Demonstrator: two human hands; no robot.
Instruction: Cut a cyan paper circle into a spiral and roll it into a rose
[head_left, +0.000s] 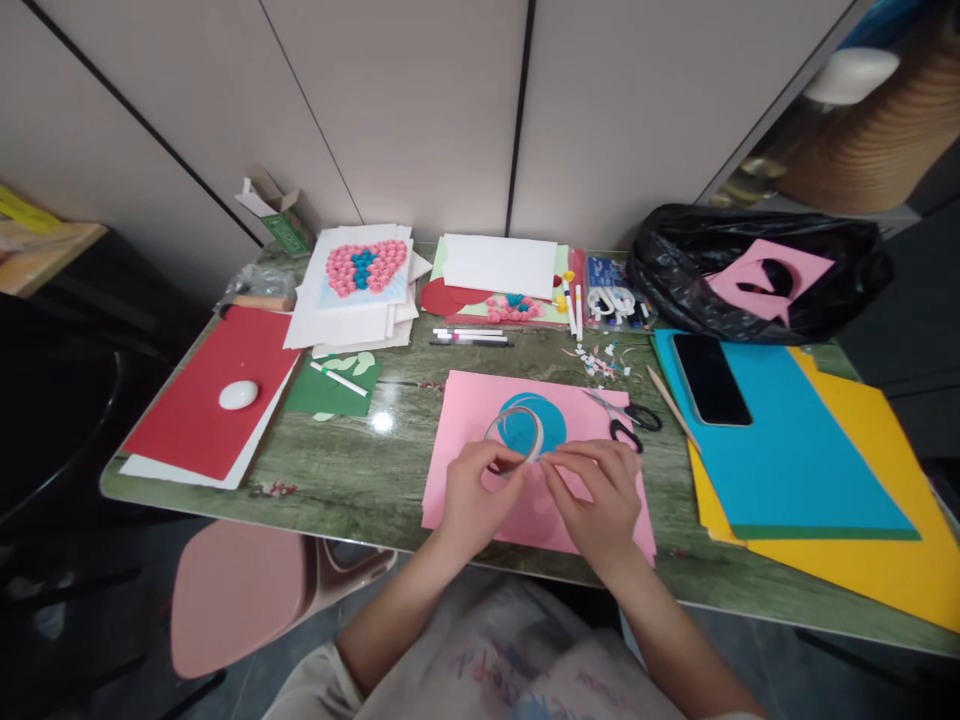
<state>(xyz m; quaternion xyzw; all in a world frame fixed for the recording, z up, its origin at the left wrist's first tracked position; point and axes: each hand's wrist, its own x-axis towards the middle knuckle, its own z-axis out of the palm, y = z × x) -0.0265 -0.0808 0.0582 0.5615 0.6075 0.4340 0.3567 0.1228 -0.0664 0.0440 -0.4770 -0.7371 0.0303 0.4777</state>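
My left hand [480, 490] is closed in a pinch on the lower edge of a thin, pale ring that looks like a roll of tape [537, 440]. At the ring's lower right edge, my right hand [600, 490] has thumb and fingertips pressed together on the tape; the exact bit between them is too small to make out. Below the ring lies a round blue paper piece [551, 415] on a stack of pink paper [465, 410]. Scissors [634, 418] with black handles rest across the stack's right edge, blades pointing left.
Blue paper [810, 470] bears a phone [711, 378], with a pencil [671, 405] alongside. Paper scraps [602, 362] lie behind the scissors. Pens [472, 337], green paper [330, 390], red paper [202, 420], a heart picture [366, 268] and a black bag [675, 270] surround the work area.
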